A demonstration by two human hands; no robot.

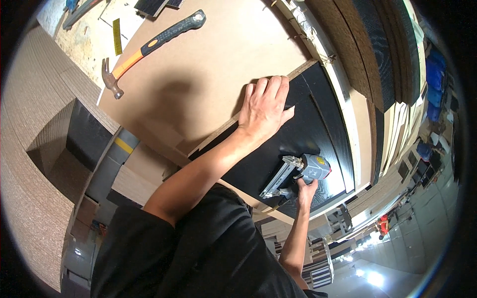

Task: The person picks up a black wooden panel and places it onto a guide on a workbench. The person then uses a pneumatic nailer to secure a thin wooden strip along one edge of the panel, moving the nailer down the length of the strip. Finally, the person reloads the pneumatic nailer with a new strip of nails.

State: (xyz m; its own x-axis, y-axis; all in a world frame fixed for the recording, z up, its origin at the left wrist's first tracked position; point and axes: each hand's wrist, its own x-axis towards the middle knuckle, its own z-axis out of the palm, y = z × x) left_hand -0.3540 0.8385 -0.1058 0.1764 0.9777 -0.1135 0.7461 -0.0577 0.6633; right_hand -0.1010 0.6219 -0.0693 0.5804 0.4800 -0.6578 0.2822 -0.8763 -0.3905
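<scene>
My left hand (263,107) is closed over the far edge of a black board (268,146). Its fingers curl over the raw particleboard edge, and the thumb lies on the black face. To the right, my right hand (307,191) grips the handle of a grey nail gun (315,167). The nail gun is over the right part of the black board, with its long magazine slanting down to the left; whether its nose touches the board, I cannot tell. A claw hammer (154,42) with an orange and black handle lies beyond my left hand on a brown sheet (213,62).
A wooden strip (343,97) runs along the right side. Beyond it stand stacked dark boards (377,54). A yellow ruler-like strip (117,37) lies at the far left. Large wood-grain panels (39,164) fill the left side. A distant person in red (383,226) is at the right.
</scene>
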